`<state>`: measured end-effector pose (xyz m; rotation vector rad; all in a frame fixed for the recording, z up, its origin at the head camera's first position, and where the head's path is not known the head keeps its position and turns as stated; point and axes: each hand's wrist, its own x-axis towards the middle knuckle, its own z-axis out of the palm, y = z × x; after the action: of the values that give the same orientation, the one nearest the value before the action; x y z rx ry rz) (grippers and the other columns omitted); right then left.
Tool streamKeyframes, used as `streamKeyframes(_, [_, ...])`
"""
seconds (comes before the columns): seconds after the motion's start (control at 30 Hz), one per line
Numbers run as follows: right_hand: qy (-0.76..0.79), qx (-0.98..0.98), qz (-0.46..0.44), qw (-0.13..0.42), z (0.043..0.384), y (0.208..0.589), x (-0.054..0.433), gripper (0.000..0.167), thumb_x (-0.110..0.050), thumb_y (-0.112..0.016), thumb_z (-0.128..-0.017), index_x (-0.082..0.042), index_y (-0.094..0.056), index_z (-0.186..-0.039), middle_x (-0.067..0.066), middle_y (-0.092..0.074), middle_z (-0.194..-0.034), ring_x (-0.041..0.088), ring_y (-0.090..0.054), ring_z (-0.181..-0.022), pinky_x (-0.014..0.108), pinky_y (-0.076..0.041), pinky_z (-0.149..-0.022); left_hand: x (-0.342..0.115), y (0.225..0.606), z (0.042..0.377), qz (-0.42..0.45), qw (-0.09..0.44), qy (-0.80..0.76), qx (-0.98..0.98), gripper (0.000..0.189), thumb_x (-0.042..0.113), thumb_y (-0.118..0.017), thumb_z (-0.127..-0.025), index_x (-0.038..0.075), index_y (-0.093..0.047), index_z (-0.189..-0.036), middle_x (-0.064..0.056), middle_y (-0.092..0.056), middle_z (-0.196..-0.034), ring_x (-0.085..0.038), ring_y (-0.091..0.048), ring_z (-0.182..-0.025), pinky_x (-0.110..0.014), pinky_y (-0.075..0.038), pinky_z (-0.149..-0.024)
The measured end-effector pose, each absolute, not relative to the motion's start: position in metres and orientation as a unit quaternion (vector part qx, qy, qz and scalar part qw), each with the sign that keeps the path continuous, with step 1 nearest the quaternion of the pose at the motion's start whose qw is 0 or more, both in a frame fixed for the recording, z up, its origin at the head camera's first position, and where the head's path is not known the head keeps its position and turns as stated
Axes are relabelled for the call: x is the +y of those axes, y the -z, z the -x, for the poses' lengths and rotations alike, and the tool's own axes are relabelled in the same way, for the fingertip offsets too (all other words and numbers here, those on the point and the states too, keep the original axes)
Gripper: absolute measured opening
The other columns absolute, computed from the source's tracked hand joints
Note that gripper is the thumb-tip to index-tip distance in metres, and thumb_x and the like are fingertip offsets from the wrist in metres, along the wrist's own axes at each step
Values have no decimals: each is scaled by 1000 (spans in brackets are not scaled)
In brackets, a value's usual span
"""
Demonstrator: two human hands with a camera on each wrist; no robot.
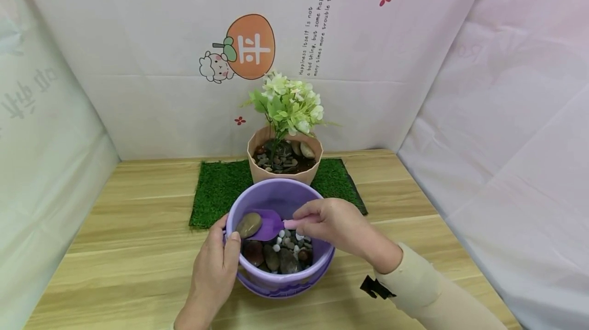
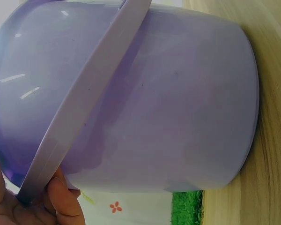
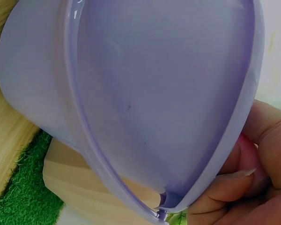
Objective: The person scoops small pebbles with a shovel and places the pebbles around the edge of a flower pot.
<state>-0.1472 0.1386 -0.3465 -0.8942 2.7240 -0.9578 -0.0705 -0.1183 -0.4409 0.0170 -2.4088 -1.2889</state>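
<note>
A lavender bucket [image 1: 264,192] stands on the table with several stones and pebbles inside. My left hand [image 1: 215,258] grips its left rim, thumb over the edge; the left wrist view shows fingers curled beside the bucket's handle strap [image 2: 84,98]. My right hand [image 1: 336,225] reaches over the right rim and holds the pink handle [image 1: 291,224] of a purple toy shovel [image 1: 272,223] inside the bucket. On the shovel's blade lies a large smooth brown stone [image 1: 250,225], close to my left thumb. In the right wrist view the bucket wall hides most of the shovel.
Behind the bucket stands a peach flowerpot [image 1: 285,175] with pale green-white flowers [image 1: 292,102] and stones in it. Under the pot lies a green turf mat [image 1: 218,192]. A wooden table [image 1: 133,253] spreads around, with white printed cloth [image 1: 152,105] behind.
</note>
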Motion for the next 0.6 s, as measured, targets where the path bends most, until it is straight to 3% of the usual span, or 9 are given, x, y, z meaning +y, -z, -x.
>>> streamKeyframes(0.13, [294,903,308,55,146,346,138,18,-19,-77,-94,-21,-80,-112,-13,-80,-104,-4,-68,-78,20,-53,-65,-119,441,71,-5,205,462,-863,45,25,-46,-110,2,-50,-149,-21,-64,-141,-38,-64,-126,-61,-54,-97])
streamKeyframes(0.3, [280,898,337,40,143,346,138,21,-13,-75,-94,-16,-79,-115,-8,-80,-107,-5,-53,-57,19,-44,-53,-119,440,71,-3,206,459,-864,45,25,-45,-110,2,-49,-149,-21,-64,-141,-39,-64,-125,-62,-55,-96])
streamKeyframes(0.6, [275,897,346,-13,135,351,143,21,-21,-77,-95,-19,-78,-116,-9,-79,-101,-4,-57,-67,20,-51,-62,-119,438,70,-4,195,456,-868,46,26,-44,-111,3,-48,-150,-21,-62,-144,-40,-62,-129,-63,-53,-99])
